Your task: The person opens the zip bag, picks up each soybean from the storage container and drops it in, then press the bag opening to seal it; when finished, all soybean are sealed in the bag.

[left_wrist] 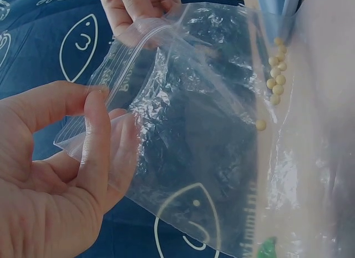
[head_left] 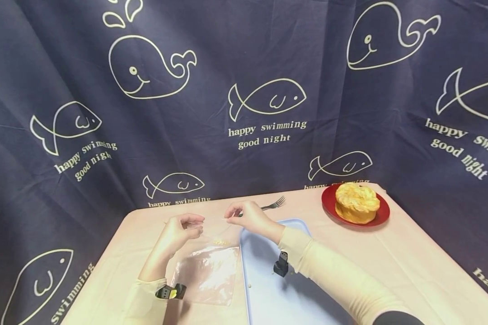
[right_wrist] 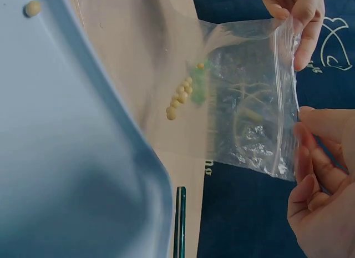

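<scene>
A clear zip-lock bag hangs between both hands, its zip strip along the top edge. My left hand pinches one end of that edge between thumb and forefinger. At the other end, my right hand pinches the bag's top edge with its thumb and fingers. Several small round yellowish beans lie in a line at the bottom of the bag. In the head view the left hand and right hand face each other over the table, left of the blue tray.
Below the hands, a flat shiny plastic bag lies on the table. A loose bean sits on the blue tray. Behind the right hand is a fork. A red plate with a round golden bread stands at the back right.
</scene>
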`<action>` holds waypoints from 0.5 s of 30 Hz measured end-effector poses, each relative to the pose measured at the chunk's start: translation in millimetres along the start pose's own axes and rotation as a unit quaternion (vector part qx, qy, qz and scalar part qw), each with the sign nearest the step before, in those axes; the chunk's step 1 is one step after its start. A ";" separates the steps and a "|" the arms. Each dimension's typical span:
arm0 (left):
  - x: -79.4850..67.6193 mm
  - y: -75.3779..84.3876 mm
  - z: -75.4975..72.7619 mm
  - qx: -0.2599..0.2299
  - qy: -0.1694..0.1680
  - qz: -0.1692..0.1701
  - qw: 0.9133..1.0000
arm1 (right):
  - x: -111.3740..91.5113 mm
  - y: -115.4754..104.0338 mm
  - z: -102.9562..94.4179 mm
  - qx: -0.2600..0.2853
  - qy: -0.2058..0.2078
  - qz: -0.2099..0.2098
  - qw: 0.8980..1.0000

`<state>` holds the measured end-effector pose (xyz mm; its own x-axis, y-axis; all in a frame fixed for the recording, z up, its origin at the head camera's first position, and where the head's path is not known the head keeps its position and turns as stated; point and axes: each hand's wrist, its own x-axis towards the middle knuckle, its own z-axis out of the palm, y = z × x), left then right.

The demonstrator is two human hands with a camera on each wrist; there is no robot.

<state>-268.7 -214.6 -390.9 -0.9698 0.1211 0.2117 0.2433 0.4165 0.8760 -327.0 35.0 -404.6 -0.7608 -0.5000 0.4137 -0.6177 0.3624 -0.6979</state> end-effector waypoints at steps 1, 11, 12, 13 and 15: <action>0.6 -0.5 0.3 0.001 0.001 -0.002 1.000 | -1.5 0.6 -2.1 0.002 0.006 0.003 1.000; 2.4 -3.1 2.0 -0.001 0.004 -0.006 1.000 | -45.5 25.2 -17.9 0.017 -0.073 0.083 0.994; 2.5 -3.5 2.1 -0.002 0.005 -0.008 1.000 | -50.9 27.9 -17.2 0.019 -0.092 0.083 0.992; 2.2 -3.8 2.1 -0.002 0.005 -0.008 1.000 | -56.0 30.1 -16.2 0.016 -0.109 0.080 0.991; 1.5 -4.1 1.9 -0.002 0.007 -0.009 1.000 | -65.0 32.0 -12.8 0.011 -0.144 0.070 0.987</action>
<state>-271.2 -214.4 -395.1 -0.9741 0.1004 0.2028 0.2262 0.4146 0.8814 -299.9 89.2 -446.4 -0.7480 -0.6507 0.1311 -0.5035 0.4275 -0.7508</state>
